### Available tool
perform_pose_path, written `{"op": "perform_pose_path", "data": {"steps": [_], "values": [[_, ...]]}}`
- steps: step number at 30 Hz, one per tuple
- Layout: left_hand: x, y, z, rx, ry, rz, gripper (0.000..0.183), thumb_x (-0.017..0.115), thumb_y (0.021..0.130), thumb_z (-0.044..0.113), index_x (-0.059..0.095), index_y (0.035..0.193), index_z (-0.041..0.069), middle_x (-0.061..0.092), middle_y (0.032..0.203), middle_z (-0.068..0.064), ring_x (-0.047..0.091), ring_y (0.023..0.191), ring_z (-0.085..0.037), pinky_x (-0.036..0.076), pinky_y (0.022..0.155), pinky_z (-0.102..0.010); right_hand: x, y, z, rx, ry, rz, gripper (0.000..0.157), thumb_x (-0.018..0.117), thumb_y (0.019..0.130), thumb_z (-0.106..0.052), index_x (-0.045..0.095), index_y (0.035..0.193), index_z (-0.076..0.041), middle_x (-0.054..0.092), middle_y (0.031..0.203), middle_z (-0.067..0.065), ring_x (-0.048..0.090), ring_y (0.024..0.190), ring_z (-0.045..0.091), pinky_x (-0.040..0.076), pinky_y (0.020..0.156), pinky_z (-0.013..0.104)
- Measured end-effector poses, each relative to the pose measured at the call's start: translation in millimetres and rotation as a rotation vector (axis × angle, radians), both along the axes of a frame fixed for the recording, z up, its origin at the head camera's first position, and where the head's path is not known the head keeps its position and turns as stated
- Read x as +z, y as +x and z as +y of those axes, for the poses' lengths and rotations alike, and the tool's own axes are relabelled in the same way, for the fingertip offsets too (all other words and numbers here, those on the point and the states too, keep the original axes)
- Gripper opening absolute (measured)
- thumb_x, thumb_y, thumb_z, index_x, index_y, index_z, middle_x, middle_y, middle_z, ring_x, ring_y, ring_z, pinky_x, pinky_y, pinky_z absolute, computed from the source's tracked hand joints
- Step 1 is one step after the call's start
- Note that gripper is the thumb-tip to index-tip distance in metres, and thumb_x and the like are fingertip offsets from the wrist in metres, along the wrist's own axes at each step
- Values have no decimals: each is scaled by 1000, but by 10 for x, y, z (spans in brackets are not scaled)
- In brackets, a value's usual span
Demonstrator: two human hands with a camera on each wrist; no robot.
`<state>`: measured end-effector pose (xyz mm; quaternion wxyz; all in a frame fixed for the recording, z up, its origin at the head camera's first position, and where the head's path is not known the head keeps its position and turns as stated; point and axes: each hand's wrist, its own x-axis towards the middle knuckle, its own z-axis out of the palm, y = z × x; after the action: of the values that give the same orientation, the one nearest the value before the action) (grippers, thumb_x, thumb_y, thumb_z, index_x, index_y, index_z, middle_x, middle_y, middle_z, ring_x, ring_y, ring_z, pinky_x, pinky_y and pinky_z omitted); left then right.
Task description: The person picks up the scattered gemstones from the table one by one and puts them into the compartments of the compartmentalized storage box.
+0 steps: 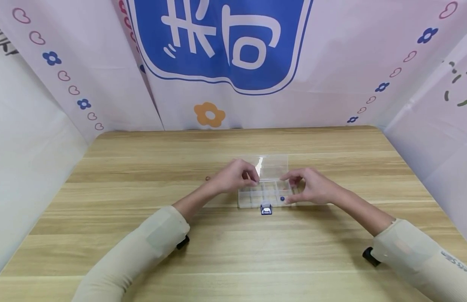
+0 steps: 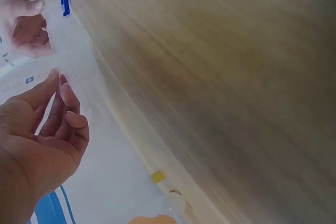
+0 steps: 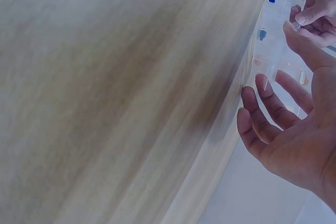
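Observation:
A clear plastic compartment box [image 1: 256, 203] with a blue latch [image 1: 266, 209] lies on the table, its transparent lid [image 1: 275, 165] laid back. Over its middle, near the hinge, my left hand [image 1: 237, 175] has thumb and forefinger together. A tiny clear piece [image 3: 296, 25] shows between those fingertips in the right wrist view; its kind is unclear. My right hand [image 1: 312, 187] holds the box's right end, thumb at the front and forefinger at the back. Beside that thumb a dark blue bead [image 1: 282, 199] sits in a front compartment. A small reddish piece [image 3: 258, 62] is also in the box.
On the wooden table [image 1: 233, 260], left of the box, lies a small brownish ring-like piece [image 1: 208, 178]. The left wrist view shows a yellow piece [image 2: 157, 177] and a pale round one [image 2: 176, 201]. A printed cloth [image 1: 324, 92] hangs behind the table.

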<state>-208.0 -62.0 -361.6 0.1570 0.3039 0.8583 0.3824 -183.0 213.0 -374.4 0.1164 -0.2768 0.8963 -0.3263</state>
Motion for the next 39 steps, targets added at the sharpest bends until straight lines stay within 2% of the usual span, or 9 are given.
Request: {"op": "perform_pose_path", "data": {"steps": [8,13,18,39], "values": [[13,11,26,-2,-37,22,2,76,92,0,77,91,1,74,86,-5,63,73,-13,54,63,-21,2,7,3,3,1,2,59,93,77,-21,70,125,4,66,96,5,57,91,23,51,84,40],[-1,11,43,7,-53,45,5,78,91,-1,77,89,4,74,86,-3,64,76,-13,54,67,-21,3,8,1,4,0,9,59,93,76,-20,70,124,4,66,96,5,58,91,23,52,85,41],[-23,9,56,-13,-50,71,6,78,90,-2,77,89,4,75,87,-4,64,78,-12,54,70,-20,9,14,-3,2,-2,10,59,94,76,-19,70,124,4,66,96,5,58,91,23,52,85,42],[-49,10,76,-22,-89,104,4,79,90,0,79,91,4,76,91,-5,66,81,-13,54,72,-22,-4,4,-2,6,5,5,59,93,77,-22,70,125,3,65,95,4,57,91,23,51,84,41]]}}
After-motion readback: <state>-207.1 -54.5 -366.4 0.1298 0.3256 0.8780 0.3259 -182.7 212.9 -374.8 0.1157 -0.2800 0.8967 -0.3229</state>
